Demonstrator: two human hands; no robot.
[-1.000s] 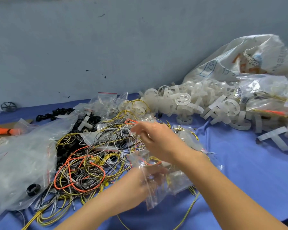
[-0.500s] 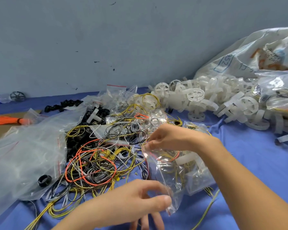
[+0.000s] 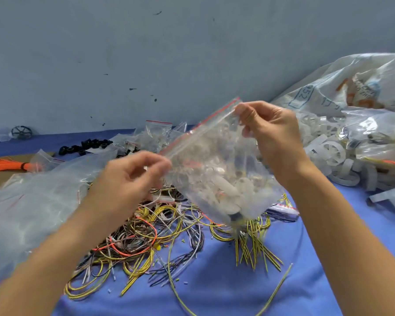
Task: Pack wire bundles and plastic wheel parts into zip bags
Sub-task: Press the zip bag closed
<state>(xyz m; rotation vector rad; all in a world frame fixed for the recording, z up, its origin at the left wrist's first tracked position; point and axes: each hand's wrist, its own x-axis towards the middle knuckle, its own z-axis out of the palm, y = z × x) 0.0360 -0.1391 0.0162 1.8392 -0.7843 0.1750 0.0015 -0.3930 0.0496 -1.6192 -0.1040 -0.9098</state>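
Clear plastic forms the zip bag (image 3: 217, 169), which is held in the air between both hands above the wire pile (image 3: 151, 226) on the blue-covered counter (image 3: 226, 288). The bag carries a red line along its mouth; that mouth edge runs as a slanted line, low at the left and high at the right. White plastic wheel parts and some wire are visible through the film, collected in the bag's lower corner, which hangs just above the yellow wire ends.

The left hand (image 3: 132, 176) pinches the lower end of the mouth edge between thumb and fingers. The right hand (image 3: 269, 133) pinches the upper end in the same way, with its remaining fingers curled. Both grips are narrow and sit on the seal strip itself, at opposite ends of the bag's long top edge.

Judgement: the step in hand is closing the zip seal. The seal axis lies directly between the two grips, so the coming move would run along that line from one hand toward the other. Whether any length of the seal is already pressed closed cannot be told; the film is blurred.

Loose white wheel parts (image 3: 328, 151) lie in a heap to the right, beside a large printed sack (image 3: 342, 87). Empty zip bags (image 3: 32, 197) lie at the left, near black ring parts (image 3: 84, 147) and an orange wire bundle (image 3: 5, 164).
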